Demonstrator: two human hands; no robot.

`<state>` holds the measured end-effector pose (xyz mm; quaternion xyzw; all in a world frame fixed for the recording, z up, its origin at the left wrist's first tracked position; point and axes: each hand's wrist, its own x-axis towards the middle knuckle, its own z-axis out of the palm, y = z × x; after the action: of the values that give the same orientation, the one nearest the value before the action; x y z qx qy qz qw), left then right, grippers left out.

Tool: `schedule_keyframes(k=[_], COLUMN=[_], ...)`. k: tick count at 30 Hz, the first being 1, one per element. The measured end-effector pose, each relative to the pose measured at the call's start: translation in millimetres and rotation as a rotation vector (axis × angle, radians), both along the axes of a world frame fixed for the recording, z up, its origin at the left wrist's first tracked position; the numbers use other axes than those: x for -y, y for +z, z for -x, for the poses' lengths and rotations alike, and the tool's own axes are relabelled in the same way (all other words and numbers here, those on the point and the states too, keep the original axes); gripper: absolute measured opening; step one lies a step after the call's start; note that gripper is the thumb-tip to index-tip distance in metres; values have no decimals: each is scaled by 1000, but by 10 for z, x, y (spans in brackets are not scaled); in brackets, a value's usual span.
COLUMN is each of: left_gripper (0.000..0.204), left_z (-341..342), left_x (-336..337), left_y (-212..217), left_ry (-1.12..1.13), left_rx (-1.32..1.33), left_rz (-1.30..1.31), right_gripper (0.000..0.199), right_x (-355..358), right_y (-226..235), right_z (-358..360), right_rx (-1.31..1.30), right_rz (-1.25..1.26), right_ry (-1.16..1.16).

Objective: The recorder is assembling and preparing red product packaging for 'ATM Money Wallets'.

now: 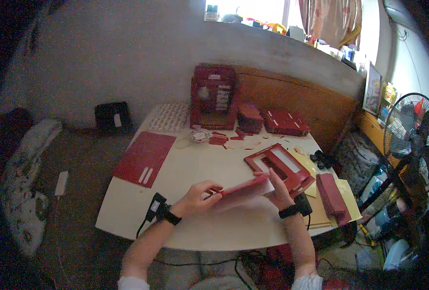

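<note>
Between my two hands, above the near middle of the table, is a flat red card piece (pixel 243 191), tilted up to the right. It is dark red along its top and paler on its face, smeared by motion. My left hand (pixel 201 197) is closed on its left end, fingers curled over the edge. My right hand (pixel 278 190) grips the right end, with its fingers pointing up. Just beyond my right hand lies a red frame-like panel (pixel 259 163) with white areas and a cut-out. A stack of long red strips (pixel 331 195) sits to its right.
On the pale table (pixel 190 166) lie a red sheet (pixel 144 153) with white labels, red scraps (pixel 219 138) and yellow sheets (pixel 348 195). Tall red boxes (pixel 213 96) and a red stack (pixel 286 122) stand at the back. A fan (pixel 410 125) is at the right.
</note>
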<state>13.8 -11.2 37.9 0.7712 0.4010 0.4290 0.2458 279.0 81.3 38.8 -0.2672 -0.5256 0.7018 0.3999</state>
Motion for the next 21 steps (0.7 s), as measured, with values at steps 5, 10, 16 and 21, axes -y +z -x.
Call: schedule_keyframes(k=[5,10,16,21], left_gripper=[24,30,41,53], left_z=[15,-125,-52,-92], left_x=[79,109,65,69], left_y=[84,139,78,118], left_ry=[167,244,461,454], left_rx=[-82,-62,-226,-374], left_rz=[-177,-372,-386,-515], right_gripper=[63,77,80,85], right_x=[259,258,323,427], right_y=[147,96,129,248], right_z=[197,157,136,226], right_rx=[-130,-195,-150,-13], right_rz=[-30,-226,-166,-194], right_ry=[103,104,151,231])
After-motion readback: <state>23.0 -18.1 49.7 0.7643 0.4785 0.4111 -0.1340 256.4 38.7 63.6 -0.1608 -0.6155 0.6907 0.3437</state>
